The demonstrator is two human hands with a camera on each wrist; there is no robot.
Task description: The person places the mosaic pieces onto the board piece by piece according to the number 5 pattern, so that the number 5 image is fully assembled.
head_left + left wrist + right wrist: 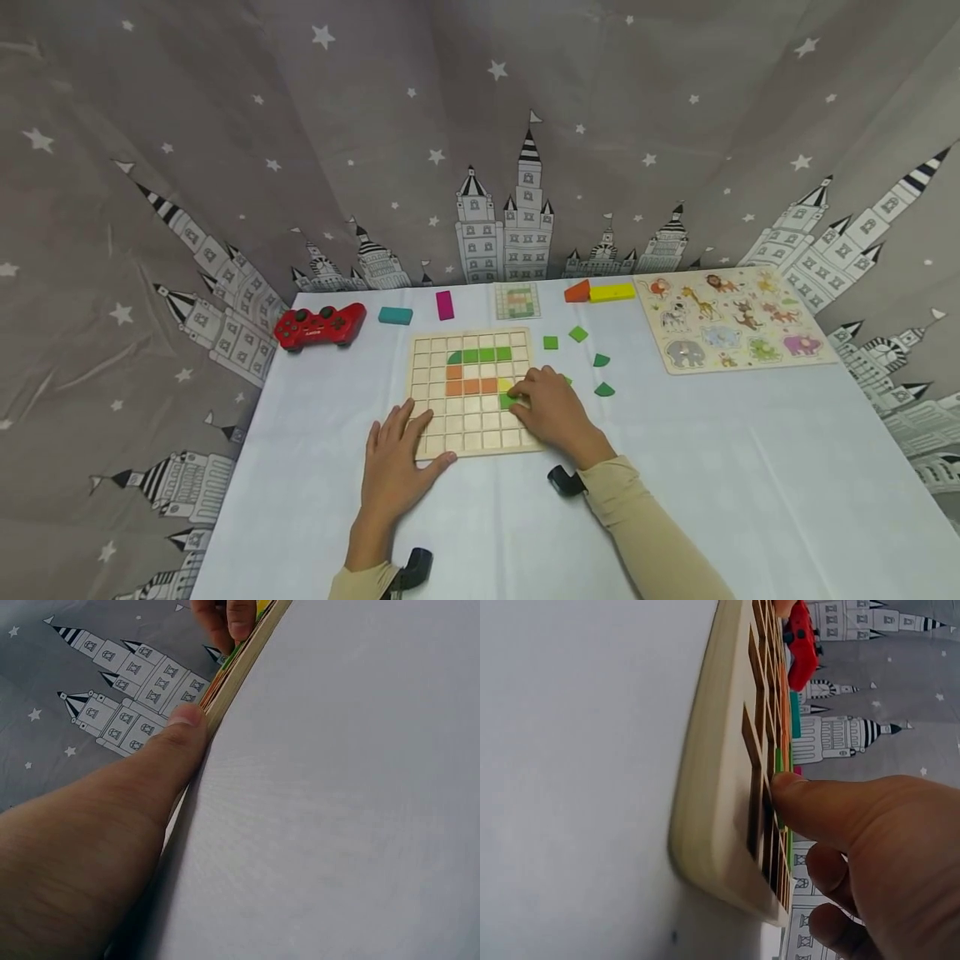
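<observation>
Two hands work at a pale wooden grid board [456, 423] in the head view, on a white worktop [787, 467]. The left hand [396, 467] lies at the board's near left corner, fingers spread. The right hand [557, 410] reaches over the right side, its thumb and fingers pinching a green square [507, 402] just below a partly covered yellow piece [505, 386]. Farther up, three green squares [487, 355] make a row with a dark green quarter-round [454, 357] at its left end; four orange squares [472, 387] form an L beneath. Loose green pieces [602, 360] lie right of the board. Behind it sits a pattern card [517, 301], with a red controller [320, 326] to the left and an animal puzzle [735, 321] to the right.

From the left wrist, that hand's thumb [186, 720] touches the board's edge; the right fingertips [238, 628] show beyond.

From the right wrist, the thumb tip meets the green square at the grid, while two other fingers [828, 866] curl beside the board.
</observation>
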